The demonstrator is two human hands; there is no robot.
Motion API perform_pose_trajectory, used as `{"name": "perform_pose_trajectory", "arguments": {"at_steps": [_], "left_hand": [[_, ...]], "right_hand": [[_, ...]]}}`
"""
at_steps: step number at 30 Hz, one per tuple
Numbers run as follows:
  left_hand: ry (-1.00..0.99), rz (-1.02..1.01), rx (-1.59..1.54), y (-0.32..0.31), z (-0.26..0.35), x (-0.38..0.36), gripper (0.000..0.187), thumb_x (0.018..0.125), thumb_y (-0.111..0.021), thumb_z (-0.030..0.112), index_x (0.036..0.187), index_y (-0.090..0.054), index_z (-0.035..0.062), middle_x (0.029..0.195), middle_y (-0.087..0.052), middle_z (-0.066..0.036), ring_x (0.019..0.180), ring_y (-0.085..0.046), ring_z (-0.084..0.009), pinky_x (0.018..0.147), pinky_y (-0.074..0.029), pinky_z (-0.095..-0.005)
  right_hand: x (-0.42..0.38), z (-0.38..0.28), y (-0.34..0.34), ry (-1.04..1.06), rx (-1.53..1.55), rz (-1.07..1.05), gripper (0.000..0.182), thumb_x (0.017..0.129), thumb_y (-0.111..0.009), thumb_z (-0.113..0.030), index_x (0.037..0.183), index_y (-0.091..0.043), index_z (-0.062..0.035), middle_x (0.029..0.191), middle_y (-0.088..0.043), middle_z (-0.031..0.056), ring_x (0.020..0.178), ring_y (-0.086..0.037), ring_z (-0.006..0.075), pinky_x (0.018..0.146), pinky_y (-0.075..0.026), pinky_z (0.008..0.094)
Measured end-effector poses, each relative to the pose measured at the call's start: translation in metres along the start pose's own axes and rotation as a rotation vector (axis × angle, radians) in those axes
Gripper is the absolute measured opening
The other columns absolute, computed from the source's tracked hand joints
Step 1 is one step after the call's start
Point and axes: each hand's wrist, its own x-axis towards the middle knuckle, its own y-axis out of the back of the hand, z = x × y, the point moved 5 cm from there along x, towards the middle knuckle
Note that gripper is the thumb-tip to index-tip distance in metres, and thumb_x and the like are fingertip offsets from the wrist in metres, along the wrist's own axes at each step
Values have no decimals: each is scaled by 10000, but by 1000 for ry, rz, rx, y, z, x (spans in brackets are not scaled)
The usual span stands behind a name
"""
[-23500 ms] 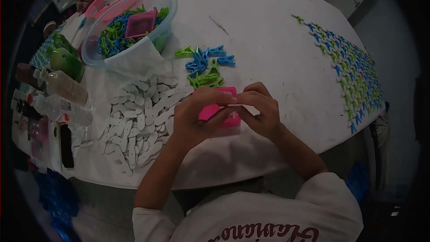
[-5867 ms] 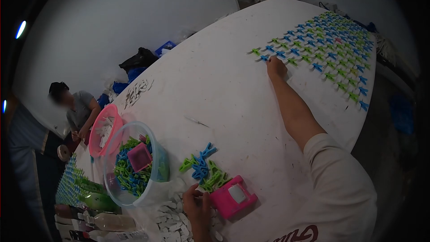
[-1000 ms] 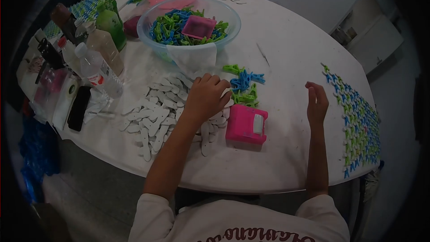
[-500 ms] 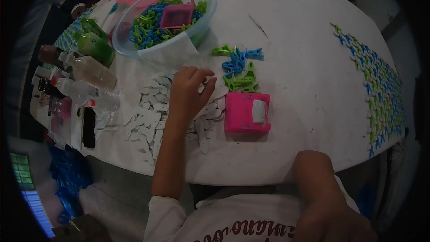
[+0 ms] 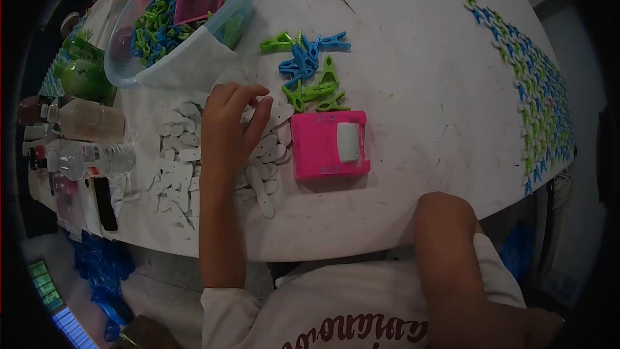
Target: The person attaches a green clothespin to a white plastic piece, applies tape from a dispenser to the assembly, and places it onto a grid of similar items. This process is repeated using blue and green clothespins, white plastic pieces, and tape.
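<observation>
In head view, holds left hand (image 5: 226, 123) over heap of white paddle-shaped pieces (image 5: 188, 154) beside pink box (image 5: 316, 145), with thumb and forefinger narrowly parted, holding nothing visible. Shows one piece (image 5: 282, 114) just by thumb tip, long axis sideways. Has right hand (image 5: 526, 328) well apart, too dim to tell grip.

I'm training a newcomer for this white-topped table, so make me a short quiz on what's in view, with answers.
1. Which shows on top of the bright pink, boxy plastic holder?
A) a clear plastic bottle
B) a pale grey, rounded block
C) a white cloth

2. True or false: in this view, the person's bare left hand covers part of the heap of flat, white, elongated pieces.

3. Fill in: the loose plastic clips just beyond the holder are green and ____.

Key: 1 B; 2 true; 3 blue.
</observation>
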Motion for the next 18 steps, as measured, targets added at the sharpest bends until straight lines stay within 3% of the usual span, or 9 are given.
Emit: {"name": "perform_pose_trajectory", "arguments": {"at_steps": [3,18], "left_hand": [[5,-24,-37,-3,3,1,97,824,-718,92,898,-671,51,773,-584,-66,783,-565,-252,701,-449,-363],[-11,-97,1,-4,2,2,127,814,-729,113,915,-669,65,794,-604,-75,803,-574,-271,721,-456,-382]], "right_hand": [[-15,-24,6,-9,-39,13,484,998,-349,-510,1033,-607,-102,750,-530,51,682,-524,189,690,-447,408],[14,15,-11,25,-147,118,430,995,-379,-468,1010,-605,-102,730,-508,43,666,-501,179,669,-434,401]]}}
